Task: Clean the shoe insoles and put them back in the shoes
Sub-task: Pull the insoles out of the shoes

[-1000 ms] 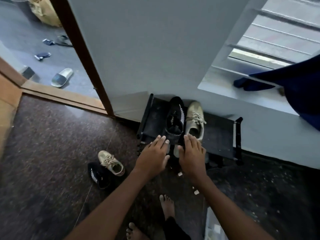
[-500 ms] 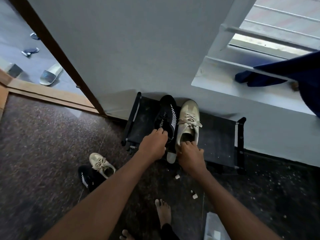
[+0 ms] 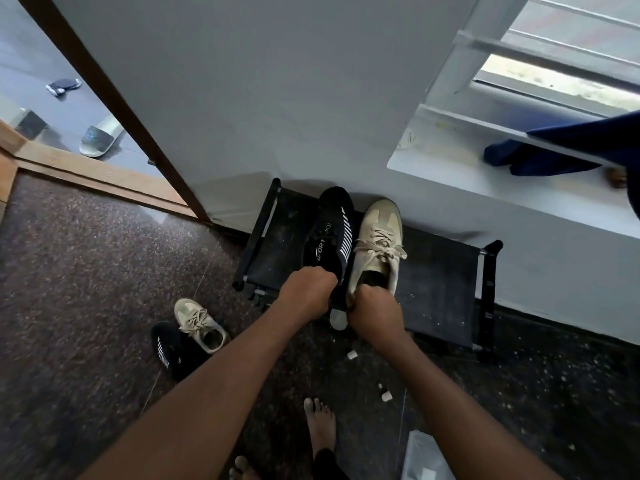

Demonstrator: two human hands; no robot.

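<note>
**Both hands clamped onto the heels**

A second ago your fingers lay straight at the rack's front edge; then they curled in. Your left hand [image 3: 308, 292] gripped the heel of the black knit shoe with white stripes [image 3: 332, 233] at 12 o'clock on the black fabric shoe rack [image 3: 440, 282]. Your right hand [image 3: 372, 306] hooked its fingers into the heel opening of the beige lace-up sneaker [image 3: 377, 244], touching it at 1 o'clock. What looked like a pale rounded insole end [image 3: 338, 318] poked out between your hands. Pulling looked ready to start; cleaning seemed not yet begun.

Dark speckled floor [image 3: 86, 271], pale wall [image 3: 277, 98], barred window [image 3: 561, 74] right, black rack [image 3: 443, 282] below.
</note>
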